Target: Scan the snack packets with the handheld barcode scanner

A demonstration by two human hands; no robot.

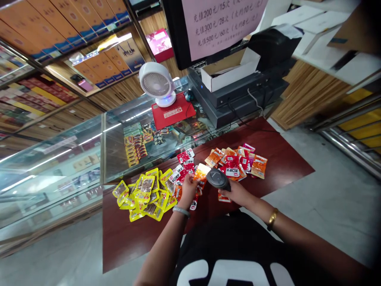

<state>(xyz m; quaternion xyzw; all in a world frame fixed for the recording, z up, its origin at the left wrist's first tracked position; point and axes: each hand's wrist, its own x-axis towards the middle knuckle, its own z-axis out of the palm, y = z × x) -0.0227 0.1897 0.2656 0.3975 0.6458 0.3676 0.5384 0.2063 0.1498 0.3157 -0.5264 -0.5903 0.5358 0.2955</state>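
My left hand (189, 191) pinches an orange snack packet (202, 172) above a heap of red and white packets (185, 166). Wrapped round the handle of a dark grey barcode scanner (218, 179) is my right hand (238, 192). The scanner's head points left, close to the orange packet; whether they touch I cannot tell. Left of my left hand lies a pile of yellow snack packets (149, 192). A mixed pile of orange and red packets (235, 161) lies beyond the scanner. Another orange packet (224, 197) is partly hidden under my right hand.
The packets lie on a dark red-brown tabletop (131, 242). Behind it stands a glass display case (113, 159) with a white fan (157, 81) on a red mat (174, 115). A black cash drawer (226, 105) and a monitor (175, 35) stand at the back.
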